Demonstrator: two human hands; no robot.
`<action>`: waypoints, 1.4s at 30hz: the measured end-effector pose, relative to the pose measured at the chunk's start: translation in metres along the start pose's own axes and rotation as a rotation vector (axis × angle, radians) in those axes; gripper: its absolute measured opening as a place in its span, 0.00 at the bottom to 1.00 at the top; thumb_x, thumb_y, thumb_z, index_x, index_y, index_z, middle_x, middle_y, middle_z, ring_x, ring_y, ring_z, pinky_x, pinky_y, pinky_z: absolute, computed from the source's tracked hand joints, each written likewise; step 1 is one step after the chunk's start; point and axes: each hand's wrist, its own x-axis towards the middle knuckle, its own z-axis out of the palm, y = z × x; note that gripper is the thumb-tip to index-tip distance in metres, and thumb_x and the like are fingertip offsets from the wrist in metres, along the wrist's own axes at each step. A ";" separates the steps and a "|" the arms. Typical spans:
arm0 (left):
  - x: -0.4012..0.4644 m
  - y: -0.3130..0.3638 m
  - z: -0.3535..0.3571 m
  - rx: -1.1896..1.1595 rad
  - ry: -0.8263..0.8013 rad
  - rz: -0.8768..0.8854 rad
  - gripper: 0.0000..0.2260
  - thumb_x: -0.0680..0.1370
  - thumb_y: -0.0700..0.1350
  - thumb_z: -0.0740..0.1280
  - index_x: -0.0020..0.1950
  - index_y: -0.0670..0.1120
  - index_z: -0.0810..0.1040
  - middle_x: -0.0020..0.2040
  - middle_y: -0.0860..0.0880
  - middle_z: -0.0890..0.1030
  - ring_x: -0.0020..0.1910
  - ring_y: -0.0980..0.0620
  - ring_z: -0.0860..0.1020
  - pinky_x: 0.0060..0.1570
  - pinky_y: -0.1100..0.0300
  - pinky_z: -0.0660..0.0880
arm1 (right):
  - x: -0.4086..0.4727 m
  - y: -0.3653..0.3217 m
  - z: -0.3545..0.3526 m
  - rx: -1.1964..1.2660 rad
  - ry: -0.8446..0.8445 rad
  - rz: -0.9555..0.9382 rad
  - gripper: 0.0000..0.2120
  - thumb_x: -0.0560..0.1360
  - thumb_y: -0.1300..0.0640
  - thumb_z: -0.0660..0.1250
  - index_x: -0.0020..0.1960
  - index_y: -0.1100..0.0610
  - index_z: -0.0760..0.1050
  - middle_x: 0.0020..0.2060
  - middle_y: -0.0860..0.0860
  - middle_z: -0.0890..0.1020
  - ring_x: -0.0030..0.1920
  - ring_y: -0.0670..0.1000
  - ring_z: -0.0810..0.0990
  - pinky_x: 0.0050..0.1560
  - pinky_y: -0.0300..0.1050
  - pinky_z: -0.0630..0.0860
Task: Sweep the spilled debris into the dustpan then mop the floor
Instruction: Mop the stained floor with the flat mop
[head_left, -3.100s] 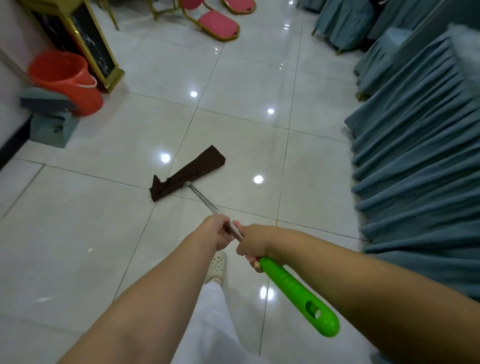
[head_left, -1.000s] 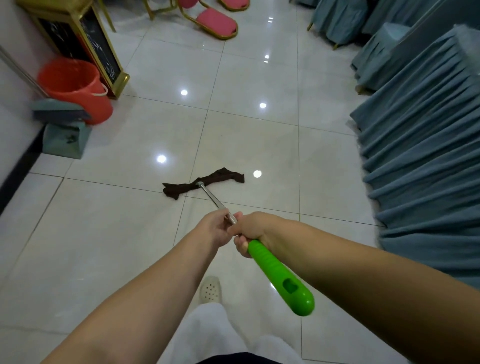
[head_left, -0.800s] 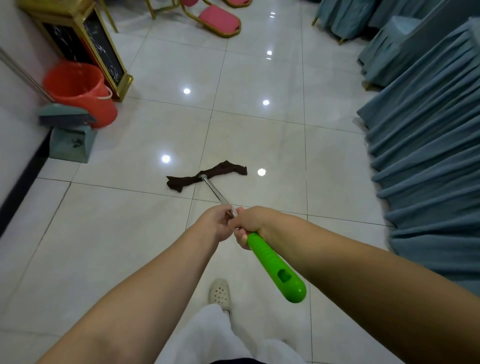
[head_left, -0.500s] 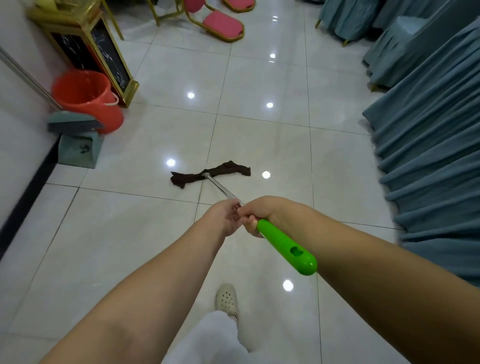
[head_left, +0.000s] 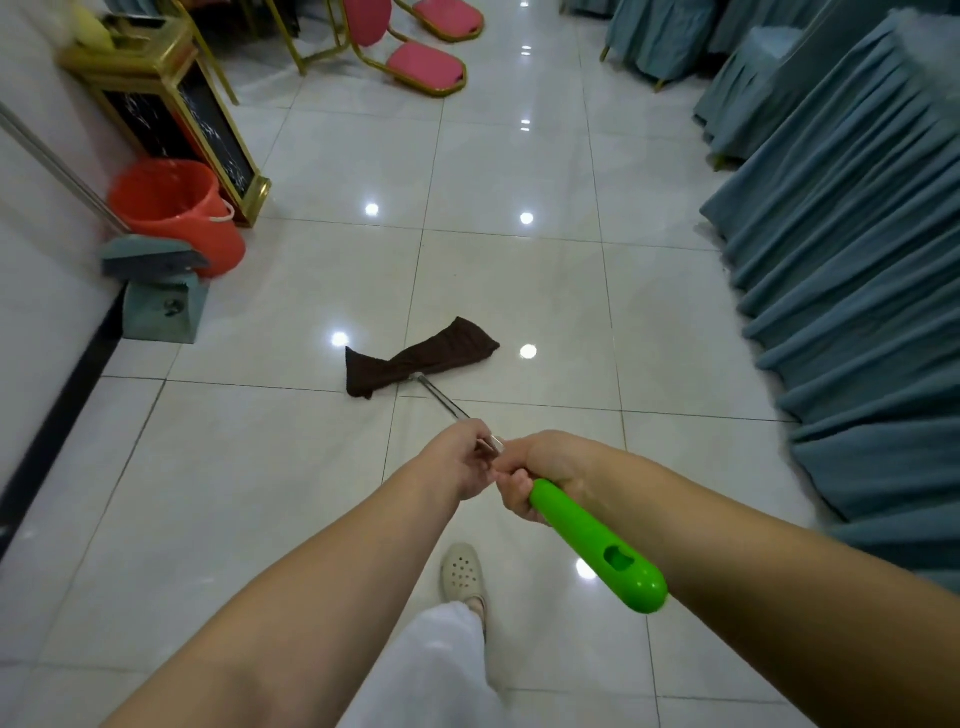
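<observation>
Both hands (left (head_left: 464, 464), right (head_left: 540, 475)) clenched round mop handle (head_left: 592, 543), cloth (head_left: 415, 358) ahead

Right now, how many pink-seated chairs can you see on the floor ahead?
2, both tipped over at the far end of the floor beyond the mop cloth: one pink seat nearer, another pink seat behind it at the top edge. More may lie out of frame.
</observation>
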 end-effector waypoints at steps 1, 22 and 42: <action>-0.006 -0.013 -0.003 0.014 -0.002 -0.009 0.11 0.74 0.34 0.53 0.32 0.39 0.67 0.20 0.44 0.72 0.27 0.49 0.71 0.27 0.61 0.72 | -0.006 0.013 -0.001 -0.024 0.007 0.009 0.11 0.78 0.70 0.52 0.41 0.59 0.67 0.17 0.52 0.68 0.13 0.44 0.63 0.14 0.28 0.62; -0.074 -0.101 -0.082 0.135 0.024 -0.058 0.12 0.77 0.36 0.56 0.33 0.41 0.67 0.16 0.48 0.70 0.13 0.53 0.71 0.17 0.67 0.71 | -0.040 0.139 0.049 -0.326 0.137 -0.001 0.20 0.78 0.68 0.55 0.66 0.54 0.69 0.21 0.51 0.65 0.15 0.44 0.63 0.18 0.28 0.62; -0.036 0.183 -0.239 -0.049 0.052 -0.030 0.14 0.83 0.46 0.53 0.48 0.37 0.70 0.38 0.45 0.76 0.34 0.50 0.76 0.32 0.59 0.74 | 0.114 -0.039 0.311 0.006 0.185 -0.021 0.09 0.78 0.65 0.60 0.50 0.52 0.69 0.24 0.53 0.69 0.13 0.44 0.64 0.15 0.29 0.62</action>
